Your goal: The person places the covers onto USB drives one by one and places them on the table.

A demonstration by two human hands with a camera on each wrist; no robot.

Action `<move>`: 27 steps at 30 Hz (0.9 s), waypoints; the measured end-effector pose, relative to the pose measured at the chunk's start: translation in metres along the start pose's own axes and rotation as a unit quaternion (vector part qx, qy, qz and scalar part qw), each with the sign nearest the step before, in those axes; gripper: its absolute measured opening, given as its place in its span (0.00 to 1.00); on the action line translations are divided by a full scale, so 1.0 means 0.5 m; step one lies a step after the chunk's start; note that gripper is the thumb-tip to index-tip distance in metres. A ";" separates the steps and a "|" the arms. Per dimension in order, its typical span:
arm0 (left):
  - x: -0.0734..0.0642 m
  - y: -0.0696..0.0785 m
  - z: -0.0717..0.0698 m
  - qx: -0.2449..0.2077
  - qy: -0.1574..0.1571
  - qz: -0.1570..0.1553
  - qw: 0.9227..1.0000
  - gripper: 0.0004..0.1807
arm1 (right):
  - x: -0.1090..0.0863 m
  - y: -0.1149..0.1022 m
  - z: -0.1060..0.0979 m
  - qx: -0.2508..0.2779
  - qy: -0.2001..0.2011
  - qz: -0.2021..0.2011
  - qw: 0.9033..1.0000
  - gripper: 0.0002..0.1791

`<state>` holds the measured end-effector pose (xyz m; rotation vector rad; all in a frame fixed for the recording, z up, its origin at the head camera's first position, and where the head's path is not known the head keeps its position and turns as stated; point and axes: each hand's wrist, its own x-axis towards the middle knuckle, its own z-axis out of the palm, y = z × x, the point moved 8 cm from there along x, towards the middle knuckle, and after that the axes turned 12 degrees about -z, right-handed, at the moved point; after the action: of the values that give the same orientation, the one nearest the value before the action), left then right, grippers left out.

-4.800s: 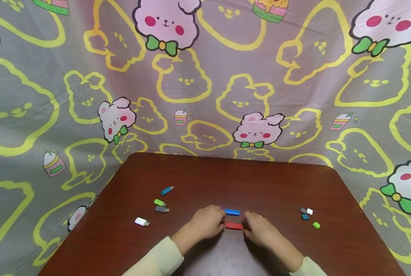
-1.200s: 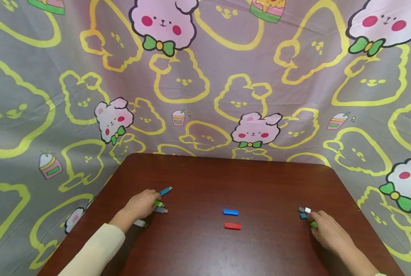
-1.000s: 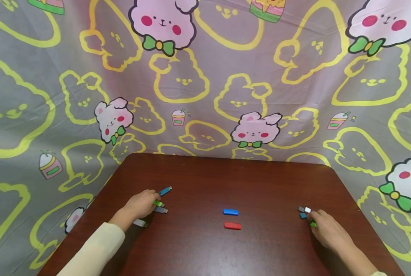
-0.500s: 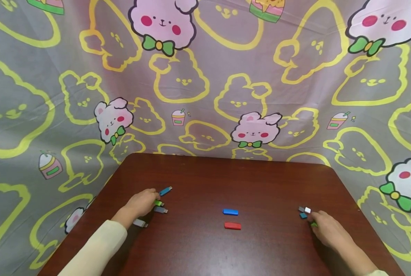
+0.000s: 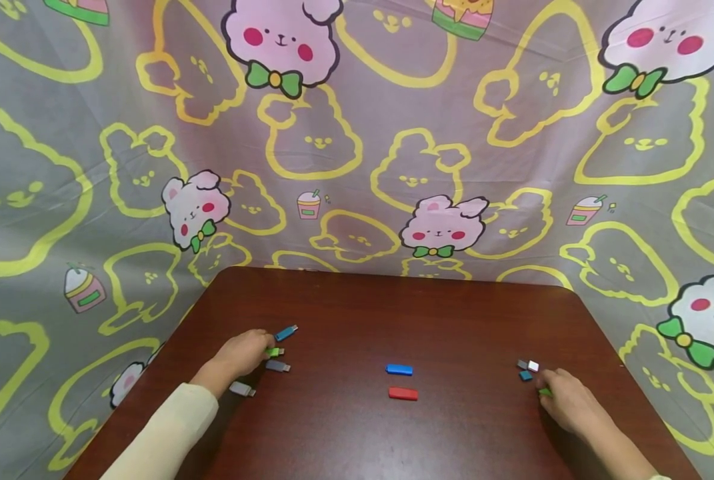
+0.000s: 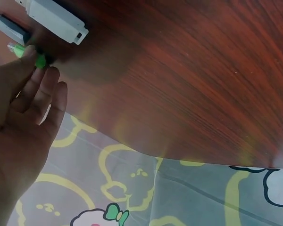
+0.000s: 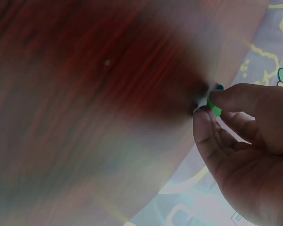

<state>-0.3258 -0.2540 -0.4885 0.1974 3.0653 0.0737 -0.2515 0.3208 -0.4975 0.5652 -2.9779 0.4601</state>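
Observation:
My left hand [image 5: 241,353] is at the left of the table, its thumb and fingertips pinching a green USB stick [image 6: 40,60] by its rear end, with the metal plug showing. Beside it lie a grey USB stick [image 5: 278,366], a white one [image 6: 56,20] and a teal one [image 5: 285,333], plugs bare. Over on the right, my right hand [image 5: 573,404] pinches a small green cap [image 7: 216,108] between thumb and index finger. Close to those fingertips sit a white cap [image 5: 533,366], a grey cap [image 5: 522,365] and a teal cap [image 5: 525,376].
At mid-table a blue USB stick [image 5: 399,369] and a red USB stick [image 5: 403,394] lie parallel, no plugs showing. The brown wooden table [image 5: 357,313] ends at a patterned cloth backdrop [image 5: 357,167].
From beside the blue and red sticks, my hands have moved apart, left to the green stick and right to the green cap. In the last half second the green stick has turned slightly.

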 end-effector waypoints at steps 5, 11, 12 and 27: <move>-0.004 0.000 -0.009 -0.009 -0.003 -0.001 1.000 0.09 | -0.001 -0.012 -0.007 0.006 0.030 -0.022 0.999 0.13; -0.011 0.016 -0.034 -0.041 0.028 0.035 0.998 0.13 | -0.003 -0.035 -0.020 0.016 0.061 -0.045 0.997 0.10; -0.013 0.022 -0.038 -0.045 0.034 0.040 0.998 0.14 | -0.002 -0.041 -0.024 0.015 0.071 -0.052 0.996 0.10; -0.052 0.152 -0.067 -0.081 0.083 0.111 0.987 0.09 | 0.009 -0.135 -0.039 0.008 0.151 -0.120 0.981 0.15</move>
<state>-0.2931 -0.1834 -0.4493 0.5481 3.1646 0.3689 -0.2304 0.2653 -0.4596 0.7691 -2.5804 0.4991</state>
